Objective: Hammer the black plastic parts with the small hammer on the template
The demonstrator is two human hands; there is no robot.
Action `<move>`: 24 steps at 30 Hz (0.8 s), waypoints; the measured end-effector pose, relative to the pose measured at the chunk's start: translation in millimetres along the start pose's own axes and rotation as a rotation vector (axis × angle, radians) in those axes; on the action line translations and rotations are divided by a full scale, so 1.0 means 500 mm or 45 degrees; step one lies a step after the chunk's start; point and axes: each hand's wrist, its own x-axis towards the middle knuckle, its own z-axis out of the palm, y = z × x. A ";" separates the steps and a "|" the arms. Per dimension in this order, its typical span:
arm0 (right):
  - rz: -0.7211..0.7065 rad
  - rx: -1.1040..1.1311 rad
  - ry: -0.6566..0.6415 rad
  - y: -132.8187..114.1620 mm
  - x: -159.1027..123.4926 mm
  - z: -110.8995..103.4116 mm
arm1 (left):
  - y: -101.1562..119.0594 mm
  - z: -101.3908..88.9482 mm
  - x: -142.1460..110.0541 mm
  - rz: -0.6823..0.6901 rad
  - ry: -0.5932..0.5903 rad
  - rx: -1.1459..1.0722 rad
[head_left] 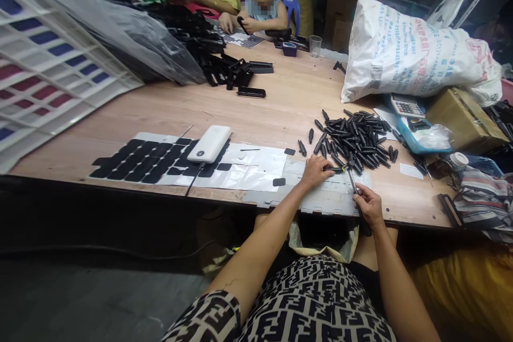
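Note:
My left hand [316, 172] is closed at the table's front edge, its fingertips pinching a slim black part [335, 169] that points right. My right hand [369, 204] grips a tool [352, 180] with a thin metal shaft and a dark handle. The upper end of that tool meets the right end of the black part, where a small yellow-green spot shows; its exact shape is too small to tell. Just beyond both hands lies a heap of black tapered pieces [356, 136]. A pale grey mat [312, 197] lies under the hands.
Leftward, a white power bank [210, 144] rests on a sheet of black stickers [148, 160], its cable hanging over the edge. Black plastic parts [236, 70] pile up farther back. A white sack [417, 53], cardboard box [467, 120] and blue tray [425, 139] stand right. People sit opposite.

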 end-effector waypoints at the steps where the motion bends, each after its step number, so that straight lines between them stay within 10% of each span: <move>1: 0.002 0.001 0.001 -0.001 0.000 0.000 | 0.000 0.000 0.000 0.005 0.000 0.001; 24: -0.021 -0.079 -0.004 -0.011 -0.024 0.011 | 0.003 0.002 0.006 -0.007 -0.018 -0.028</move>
